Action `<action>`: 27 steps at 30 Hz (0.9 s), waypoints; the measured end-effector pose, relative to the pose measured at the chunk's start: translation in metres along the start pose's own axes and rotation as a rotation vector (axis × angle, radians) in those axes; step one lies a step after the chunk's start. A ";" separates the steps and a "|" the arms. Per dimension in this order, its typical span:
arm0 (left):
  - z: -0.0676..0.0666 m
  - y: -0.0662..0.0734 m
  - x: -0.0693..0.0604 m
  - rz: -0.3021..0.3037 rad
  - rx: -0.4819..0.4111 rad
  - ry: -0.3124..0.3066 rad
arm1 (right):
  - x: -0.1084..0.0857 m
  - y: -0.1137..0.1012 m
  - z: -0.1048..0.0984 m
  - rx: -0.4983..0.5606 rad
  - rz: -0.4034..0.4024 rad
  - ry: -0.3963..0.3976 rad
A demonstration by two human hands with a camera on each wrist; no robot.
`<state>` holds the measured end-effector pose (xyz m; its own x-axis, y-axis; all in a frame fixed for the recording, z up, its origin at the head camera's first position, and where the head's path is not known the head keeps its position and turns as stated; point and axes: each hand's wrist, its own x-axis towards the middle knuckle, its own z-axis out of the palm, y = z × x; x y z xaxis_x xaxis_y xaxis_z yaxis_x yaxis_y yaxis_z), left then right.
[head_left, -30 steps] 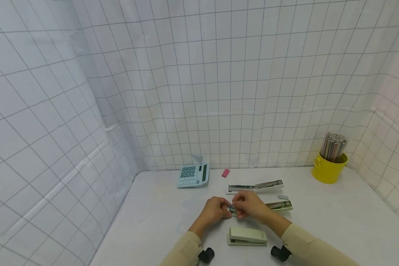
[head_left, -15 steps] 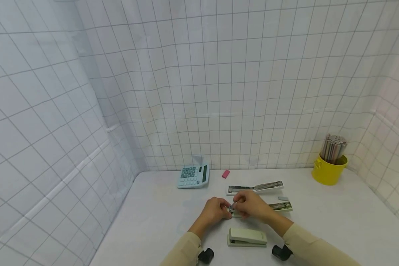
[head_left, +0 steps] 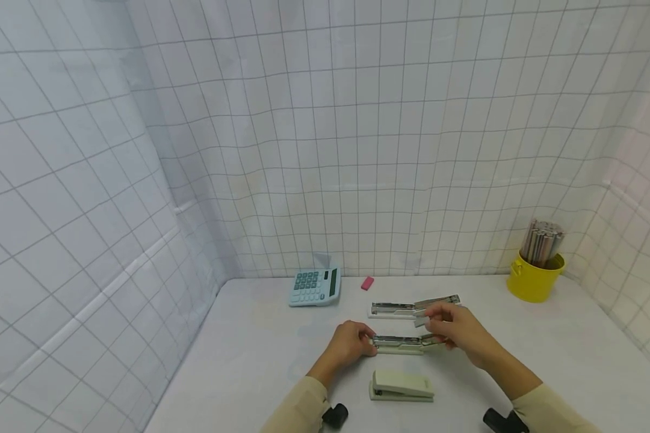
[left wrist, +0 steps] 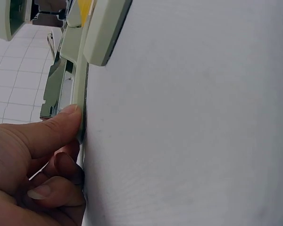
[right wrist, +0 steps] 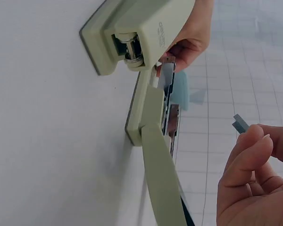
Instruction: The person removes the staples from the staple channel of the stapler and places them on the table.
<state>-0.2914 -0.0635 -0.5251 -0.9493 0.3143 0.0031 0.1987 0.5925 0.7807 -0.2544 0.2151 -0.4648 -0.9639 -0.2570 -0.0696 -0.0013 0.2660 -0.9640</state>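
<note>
Left hand (head_left: 349, 341): grip clasping opened pale-green stapler (head_left: 402, 350) by its base. Right hand (head_left: 457, 329): grip pinching staple strip (right wrist: 240, 124).

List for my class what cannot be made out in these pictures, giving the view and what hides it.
Head view: the outer arm end of the open green stapler, hidden behind the right hand.
Head view: the lower ends of the sticks, inside the yellow bucket.
Right wrist view: one end of the grey strip, covered by that hand.
Right wrist view: lettering on the closed stapler, too small.
</note>
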 end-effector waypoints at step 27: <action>-0.001 0.001 -0.002 -0.008 -0.030 -0.011 | -0.042 0.067 -0.035 -0.072 0.200 -0.126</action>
<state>-0.2901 -0.0642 -0.5233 -0.9481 0.3178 -0.0093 0.1841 0.5726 0.7989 -0.2229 0.2762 -0.5179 -0.9060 -0.3057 -0.2928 0.1623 0.3879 -0.9073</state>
